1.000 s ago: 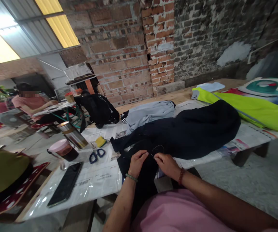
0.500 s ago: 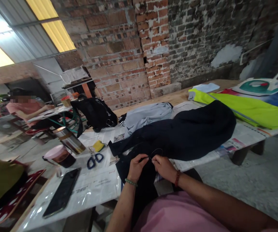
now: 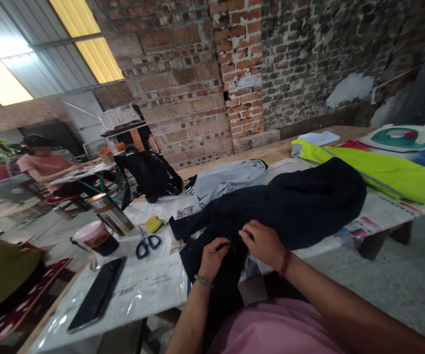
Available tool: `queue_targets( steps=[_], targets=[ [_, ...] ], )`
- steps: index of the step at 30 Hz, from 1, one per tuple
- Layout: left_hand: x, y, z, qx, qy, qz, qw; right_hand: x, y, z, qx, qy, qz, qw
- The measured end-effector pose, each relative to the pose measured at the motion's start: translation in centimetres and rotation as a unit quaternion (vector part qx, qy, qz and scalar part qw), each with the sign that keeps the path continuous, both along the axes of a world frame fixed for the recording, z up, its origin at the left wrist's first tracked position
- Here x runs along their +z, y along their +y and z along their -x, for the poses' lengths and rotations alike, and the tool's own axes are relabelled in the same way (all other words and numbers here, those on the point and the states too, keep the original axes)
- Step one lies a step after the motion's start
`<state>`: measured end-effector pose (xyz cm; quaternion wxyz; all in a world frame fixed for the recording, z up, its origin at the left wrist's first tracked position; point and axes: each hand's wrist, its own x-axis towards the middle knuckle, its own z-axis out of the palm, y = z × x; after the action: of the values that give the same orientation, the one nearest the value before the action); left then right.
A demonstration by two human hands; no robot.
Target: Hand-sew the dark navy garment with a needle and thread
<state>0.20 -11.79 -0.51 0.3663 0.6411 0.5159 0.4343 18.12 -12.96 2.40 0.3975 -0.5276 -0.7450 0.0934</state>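
Observation:
My left hand (image 3: pixel 213 255) is closed in a pinch over a dark navy garment (image 3: pixel 286 206). A thin, bright, needle-like sliver (image 3: pixel 230 239) shows at its fingertips. Just to the right, my right hand (image 3: pixel 264 245) has its thumb and fingers pressed together above the same cloth. Whatever is in that pinch is too small to make out. The hands are a short gap apart. The garment lies bunched across the table, its near part hanging over the edge towards my lap.
On the newspaper-covered table (image 3: pixel 153 295) lie dark-handled scissors (image 3: pixel 148 246), a yellow sponge-like piece (image 3: pixel 153 224) and a phone (image 3: pixel 98 294). A lidded cup (image 3: pixel 96 238) and steel flask (image 3: pixel 111 215) stand left. Behind are a black bag (image 3: pixel 148 174), grey cloth (image 3: pixel 230 178), neon-yellow garment (image 3: pixel 393 172) and iron (image 3: pixel 400 136).
My hands have moved apart, the right one slightly up and to the right. The light thread loop seen above them earlier no longer shows. The view has shifted slightly.

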Motion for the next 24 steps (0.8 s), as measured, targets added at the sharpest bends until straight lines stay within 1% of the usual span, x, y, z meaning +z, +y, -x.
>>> queue_targets(
  steps=[1,2,3,4,5,6,8,10,12,14,16,19,21,24],
  targets=[
    [0.0,0.0,0.0,0.001,0.002,-0.001,1.0,0.6,0.6,-0.5,-0.015,0.006,-0.024,1.0],
    [0.1,-0.1,0.0,0.002,0.003,-0.002,1.0,1.0,1.3,-0.7,-0.018,0.017,-0.03,0.999],
    [0.1,-0.1,0.0,0.004,0.003,-0.004,1.0,1.1,2.1,-0.8,-0.007,0.028,-0.017,0.999],
    [0.2,-0.1,-0.1,0.006,0.002,-0.005,1.0,1.0,3.0,-0.7,0.021,0.041,0.017,0.999],
    [0.2,-0.1,0.0,0.007,0.002,-0.008,1.0,0.7,3.8,-0.4,0.061,0.055,0.066,0.994],
    [0.2,-0.1,0.0,0.007,0.003,-0.011,1.0,0.2,4.5,0.0,0.105,0.071,0.121,0.985],
    [0.1,-0.1,0.1,0.001,0.009,-0.023,1.0,-0.9,5.4,0.8,0.175,0.108,0.223,0.953],
    [-0.1,0.0,0.2,-0.015,0.019,-0.046,0.999,-1.8,5.6,1.5,0.201,0.152,0.291,0.923],
    [-0.4,0.1,0.2,-0.027,0.028,-0.074,0.997,-2.2,5.3,1.8,0.202,0.197,0.326,0.902],
    [-0.7,0.3,0.1,-0.019,0.029,-0.077,0.996,-2.4,5.0,1.8,0.19,0.241,0.338,0.89],
    [-1.0,0.5,0.0,0.002,0.025,-0.05,0.998,-2.5,4.7,1.7,0.174,0.269,0.338,0.885],
    [-1.4,0.8,-0.3,0.026,-0.005,0.003,1.0,-2.7,4.8,1.7,0.148,0.308,0.319,0.884],
    [-1.6,1.0,-0.3,0.032,-0.031,0.027,0.999,-2.7,4.9,1.8,0.133,0.366,0.308,0.868],
    [-1.5,1.1,-0.2,0.041,-0.062,0.054,0.996,-2.6,5.3,2.3,0.112,0.462,0.3,0.827]
  ],
)
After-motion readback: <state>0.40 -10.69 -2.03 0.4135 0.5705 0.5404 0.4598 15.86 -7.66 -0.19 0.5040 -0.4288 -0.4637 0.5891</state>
